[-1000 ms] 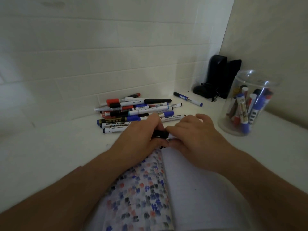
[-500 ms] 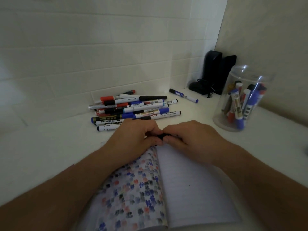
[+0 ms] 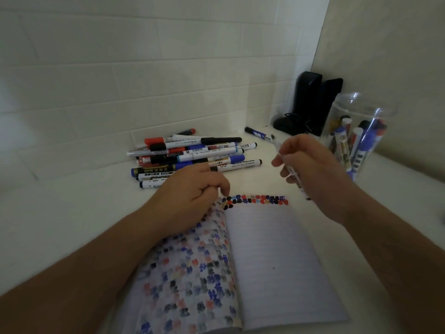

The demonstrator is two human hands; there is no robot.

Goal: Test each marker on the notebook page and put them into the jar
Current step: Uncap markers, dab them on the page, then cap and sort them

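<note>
while left hand (image 3: 192, 189) curls on notebook (image 3: 272, 256), right hand (image 3: 310, 165) grips slim white marker (image 3: 292, 171).

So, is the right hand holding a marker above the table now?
Yes, the right hand grips a white marker in the air, clear of the notebook and beside the jar.

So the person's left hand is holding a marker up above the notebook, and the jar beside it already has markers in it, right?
Not quite: the head view shows the right hand holding the marker above the notebook. The left hand rests on the page. The jar already has markers in it.
</note>
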